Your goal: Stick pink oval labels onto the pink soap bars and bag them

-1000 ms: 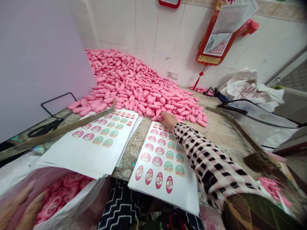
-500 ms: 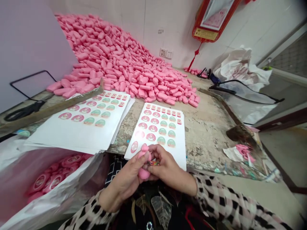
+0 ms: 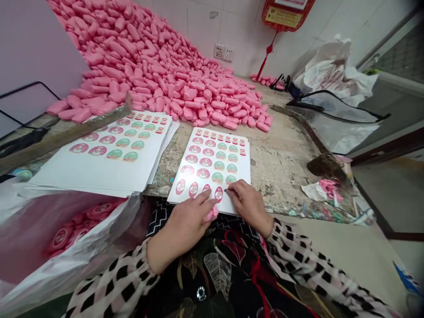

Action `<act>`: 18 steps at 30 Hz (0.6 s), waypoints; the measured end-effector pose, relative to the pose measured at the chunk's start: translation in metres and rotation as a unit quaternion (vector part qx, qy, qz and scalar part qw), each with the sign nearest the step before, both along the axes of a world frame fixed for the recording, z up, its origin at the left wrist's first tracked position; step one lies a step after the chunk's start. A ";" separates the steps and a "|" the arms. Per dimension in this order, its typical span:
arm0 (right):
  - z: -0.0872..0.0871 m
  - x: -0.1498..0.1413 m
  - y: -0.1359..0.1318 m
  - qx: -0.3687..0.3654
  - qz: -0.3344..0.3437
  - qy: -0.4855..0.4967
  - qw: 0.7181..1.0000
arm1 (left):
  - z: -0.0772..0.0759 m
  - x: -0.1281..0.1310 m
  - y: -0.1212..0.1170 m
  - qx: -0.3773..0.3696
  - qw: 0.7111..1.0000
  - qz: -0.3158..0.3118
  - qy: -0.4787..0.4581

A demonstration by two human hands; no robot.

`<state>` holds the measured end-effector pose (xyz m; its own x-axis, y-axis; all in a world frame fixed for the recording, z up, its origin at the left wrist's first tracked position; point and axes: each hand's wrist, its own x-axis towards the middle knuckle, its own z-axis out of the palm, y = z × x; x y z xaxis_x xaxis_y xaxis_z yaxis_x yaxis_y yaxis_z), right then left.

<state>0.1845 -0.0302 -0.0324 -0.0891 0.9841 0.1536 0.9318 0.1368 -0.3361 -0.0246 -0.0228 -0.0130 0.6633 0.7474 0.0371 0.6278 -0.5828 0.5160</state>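
A sheet of stickers [image 3: 243, 170] lies on top of a stack at the table's front edge, printed with pink and green labels. My left hand [image 3: 185, 225] rests over its lower edge, fingertips on the paper. Beneath that palm a small pink plastic bottle [image 3: 211, 214] is gripped, mostly hidden by the hand. My right hand [image 3: 249, 204] is pinched at the sheet's lower right, beside an oval pink sticker [image 3: 218, 194]. A small dark sliver shows at its fingertips, too small to name.
A big heap of pink bottles [image 3: 159, 66] covers the table's back left. Another sticker stack [image 3: 89, 172] lies left, under a long wooden strip [image 3: 66, 137]. An open plastic bag [image 3: 109, 238] at lower left holds labelled pink pieces. Crumpled white bags [image 3: 334, 79] stand right.
My hands have parted and moved onto the sheet; the bottle has dropped beneath my left palm. My right hand has shifted to the right, near the oval stickers. The view has tilted down.
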 end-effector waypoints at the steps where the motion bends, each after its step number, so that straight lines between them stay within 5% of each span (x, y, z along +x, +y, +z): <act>1: 0.001 -0.002 0.000 0.003 0.000 -0.015 1.000 | -0.002 0.003 -0.001 0.026 0.999 -0.013 0.038; 7: 0.008 -0.002 0.005 0.003 0.020 -0.098 0.995 | -0.009 0.012 -0.005 0.080 0.979 -0.042 0.184; 18: 0.015 0.005 0.012 -0.032 0.072 -0.107 0.991 | -0.018 0.013 -0.011 0.065 0.978 -0.024 0.198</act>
<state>0.1891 -0.0182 -0.0170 -0.2523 0.9662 0.0535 0.9552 0.2575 -0.1457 -0.0120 -0.0335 -0.0312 0.6796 0.7206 -0.1373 0.7332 -0.6617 0.1563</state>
